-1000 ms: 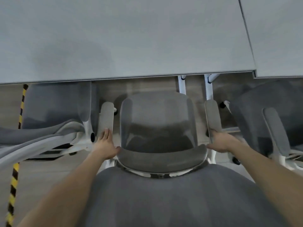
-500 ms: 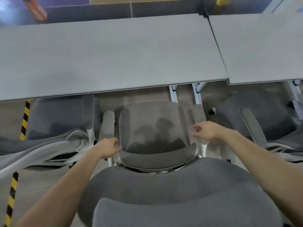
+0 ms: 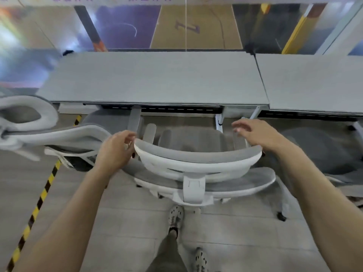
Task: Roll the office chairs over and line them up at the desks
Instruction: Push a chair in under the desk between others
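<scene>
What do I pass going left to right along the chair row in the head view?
Left chair → left hand → middle chair's headrest → right hand → right chair.

Chairs [image 3: 198, 163] on tiled floor [image 3: 121, 216]

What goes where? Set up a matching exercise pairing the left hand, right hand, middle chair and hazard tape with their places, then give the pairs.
Things:
1. left hand
2. right hand
3. middle chair
4. hazard tape

Places:
A. on the floor, running diagonally at left
B. open above the headrest's right end
C. at the headrest's left end
D. in front of the left desk, between two other chairs

Pairs: 1-C, 2-B, 3-D, 4-A
</scene>
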Demonstrator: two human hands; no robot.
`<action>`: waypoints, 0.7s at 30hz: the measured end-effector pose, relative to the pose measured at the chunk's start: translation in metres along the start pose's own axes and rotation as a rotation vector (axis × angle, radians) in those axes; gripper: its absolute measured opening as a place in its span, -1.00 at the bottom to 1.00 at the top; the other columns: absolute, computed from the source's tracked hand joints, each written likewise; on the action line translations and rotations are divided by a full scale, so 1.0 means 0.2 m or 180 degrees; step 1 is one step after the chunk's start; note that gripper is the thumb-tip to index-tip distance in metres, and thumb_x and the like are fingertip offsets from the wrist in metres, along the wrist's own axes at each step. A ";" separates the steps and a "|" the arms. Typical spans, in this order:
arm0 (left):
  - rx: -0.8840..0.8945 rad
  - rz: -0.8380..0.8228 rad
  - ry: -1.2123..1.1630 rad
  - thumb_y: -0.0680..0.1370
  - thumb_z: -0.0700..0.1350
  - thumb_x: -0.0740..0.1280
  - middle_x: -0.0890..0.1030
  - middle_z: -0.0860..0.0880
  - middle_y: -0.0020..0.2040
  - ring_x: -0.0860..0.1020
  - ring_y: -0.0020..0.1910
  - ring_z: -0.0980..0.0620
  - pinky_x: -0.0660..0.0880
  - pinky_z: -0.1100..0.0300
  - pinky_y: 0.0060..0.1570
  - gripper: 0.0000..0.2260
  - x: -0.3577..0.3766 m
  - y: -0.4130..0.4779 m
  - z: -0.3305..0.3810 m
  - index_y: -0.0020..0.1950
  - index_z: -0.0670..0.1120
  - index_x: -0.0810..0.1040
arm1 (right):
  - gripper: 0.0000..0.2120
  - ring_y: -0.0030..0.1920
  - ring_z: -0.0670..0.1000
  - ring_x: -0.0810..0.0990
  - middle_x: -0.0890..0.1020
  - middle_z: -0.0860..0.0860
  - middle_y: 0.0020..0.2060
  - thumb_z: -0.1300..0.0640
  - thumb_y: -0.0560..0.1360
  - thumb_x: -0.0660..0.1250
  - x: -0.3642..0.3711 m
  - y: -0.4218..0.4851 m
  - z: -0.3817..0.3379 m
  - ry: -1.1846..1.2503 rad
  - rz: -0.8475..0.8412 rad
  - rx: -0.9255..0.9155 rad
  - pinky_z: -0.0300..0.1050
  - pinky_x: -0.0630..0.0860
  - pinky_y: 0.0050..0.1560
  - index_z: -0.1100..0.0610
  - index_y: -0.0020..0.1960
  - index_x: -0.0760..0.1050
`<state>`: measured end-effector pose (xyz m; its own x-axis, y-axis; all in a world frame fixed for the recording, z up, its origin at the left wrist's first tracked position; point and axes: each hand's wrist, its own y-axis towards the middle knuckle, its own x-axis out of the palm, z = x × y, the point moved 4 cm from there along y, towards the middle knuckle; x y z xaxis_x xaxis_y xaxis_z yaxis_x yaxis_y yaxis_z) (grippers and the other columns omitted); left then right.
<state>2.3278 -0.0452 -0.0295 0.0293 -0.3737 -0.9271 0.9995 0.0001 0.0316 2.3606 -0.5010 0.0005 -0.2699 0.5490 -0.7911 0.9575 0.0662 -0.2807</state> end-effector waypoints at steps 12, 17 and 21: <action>0.1491 0.1158 0.0272 0.63 0.18 0.48 0.53 -0.27 0.43 0.48 0.49 -0.34 0.37 -0.28 0.56 -0.45 0.23 -0.70 0.27 0.40 -0.24 0.61 | -0.61 0.19 0.21 0.64 0.66 0.14 0.13 -0.07 0.67 0.40 0.54 -0.93 -0.13 -0.0331 0.2643 -0.1441 0.18 0.54 0.30 0.27 0.22 0.66; 0.1838 0.0499 0.0261 0.67 0.25 0.37 0.38 -0.18 0.64 0.25 0.72 -0.21 0.14 -0.27 0.73 -0.27 0.31 -0.63 0.31 0.69 -0.20 0.36 | 0.01 0.66 0.21 0.38 0.50 0.15 0.56 -0.49 0.47 0.46 0.80 -0.82 -0.18 -0.0941 0.1791 -0.1425 0.37 0.20 0.69 0.28 0.57 0.47; 0.1991 0.0513 0.0455 0.57 0.45 0.38 0.37 -0.18 0.67 0.26 0.72 -0.21 0.14 -0.27 0.73 -0.05 0.32 -0.58 0.28 0.72 -0.20 0.32 | 0.07 0.57 0.26 0.48 0.55 0.16 0.50 -0.55 0.41 0.46 0.79 -0.76 -0.18 -0.1032 0.2010 -0.1467 0.34 0.28 0.66 0.29 0.55 0.50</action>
<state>2.2121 -0.1216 -0.0710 0.2223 -0.2872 -0.9317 0.7886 -0.5091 0.3450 2.1759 -0.3951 -0.0624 0.3812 0.3354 -0.8615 0.8651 0.1992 0.4604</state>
